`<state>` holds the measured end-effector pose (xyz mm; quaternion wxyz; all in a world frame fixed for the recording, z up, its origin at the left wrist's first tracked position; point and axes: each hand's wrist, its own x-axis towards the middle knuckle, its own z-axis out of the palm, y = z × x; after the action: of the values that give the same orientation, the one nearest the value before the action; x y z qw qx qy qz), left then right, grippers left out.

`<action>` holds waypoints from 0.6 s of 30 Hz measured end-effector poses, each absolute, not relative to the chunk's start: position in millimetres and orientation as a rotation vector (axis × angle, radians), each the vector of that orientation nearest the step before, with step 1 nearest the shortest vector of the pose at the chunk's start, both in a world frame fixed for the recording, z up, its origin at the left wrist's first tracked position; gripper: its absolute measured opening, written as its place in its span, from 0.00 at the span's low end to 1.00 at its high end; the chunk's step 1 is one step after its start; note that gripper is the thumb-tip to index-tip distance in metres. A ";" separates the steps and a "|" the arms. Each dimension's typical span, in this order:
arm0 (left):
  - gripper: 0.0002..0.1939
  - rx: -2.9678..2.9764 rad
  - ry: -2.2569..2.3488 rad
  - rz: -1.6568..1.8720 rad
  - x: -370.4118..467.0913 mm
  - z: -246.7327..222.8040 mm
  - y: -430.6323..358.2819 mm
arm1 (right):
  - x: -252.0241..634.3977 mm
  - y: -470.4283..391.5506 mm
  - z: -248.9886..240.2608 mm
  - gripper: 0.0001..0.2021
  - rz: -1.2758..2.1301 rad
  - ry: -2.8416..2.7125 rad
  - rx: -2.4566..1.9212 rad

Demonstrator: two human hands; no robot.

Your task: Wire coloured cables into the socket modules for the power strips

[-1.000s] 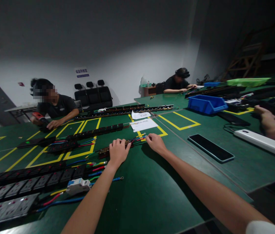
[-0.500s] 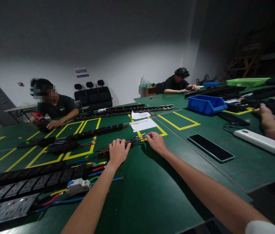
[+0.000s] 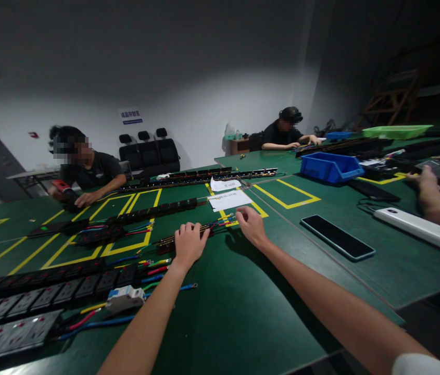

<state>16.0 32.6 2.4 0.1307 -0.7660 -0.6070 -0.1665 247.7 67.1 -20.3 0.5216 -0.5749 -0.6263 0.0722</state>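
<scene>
My left hand (image 3: 189, 244) lies over a dark power strip (image 3: 166, 242), its fingers curled round the strip near the end where the wires come out. Thin coloured wires (image 3: 220, 223) stick out to the right of that hand, with metal lugs on their tips. My right hand (image 3: 251, 225) is just right of those tips, its fingers bent and drawn together. Whether anything is between those fingertips is too small to tell. Nearer me on the left lie several more power strips (image 3: 16, 333), one with a white circuit breaker (image 3: 126, 299) on its wires.
A phone (image 3: 337, 237), a white power bank (image 3: 418, 227) and a blue bin (image 3: 331, 167) are on the right. Paper sheets (image 3: 230, 200) lie beyond my hands. Two co-workers (image 3: 90, 169) sit across the green table (image 3: 243, 312); another person's limb (image 3: 434, 198) reaches in at right.
My right hand has shifted slightly right and up, off the wire tips. My left hand stays on the power strip. At the right edge, a dark object appears by the other person's limb.
</scene>
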 end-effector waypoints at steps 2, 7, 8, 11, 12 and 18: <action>0.26 -2.234 -1.762 -0.491 15.8 2.3 33.0 | 247.9 68.6 -21.4 0.14 0.177 -1.490 -1.380; 0.25 -2.226 -1.754 -0.498 16.1 1.1 33.0 | 246.9 68.1 -22.3 0.14 0.169 -1.562 -1.395; 0.25 -2.216 -1.755 -0.494 16.3 0.7 32.9 | 246.5 67.5 -22.2 0.15 0.165 -1.579 -1.394; 0.24 -2.191 -1.757 -0.484 17.0 0.1 32.5 | 245.3 66.1 -22.1 0.15 0.159 -1.617 -1.388; 0.24 -2.189 -1.756 -0.484 17.2 0.0 32.4 | 245.0 66.0 -22.2 0.14 0.156 -1.617 -1.399; 0.24 -2.206 -1.768 -0.480 17.1 1.2 32.6 | 244.6 67.5 -22.4 0.12 0.222 -1.568 -1.574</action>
<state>17.1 32.6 1.2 0.1367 -0.7620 -0.6108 -0.1660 244.6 67.5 -22.4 0.4392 -0.6333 -0.6309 0.0895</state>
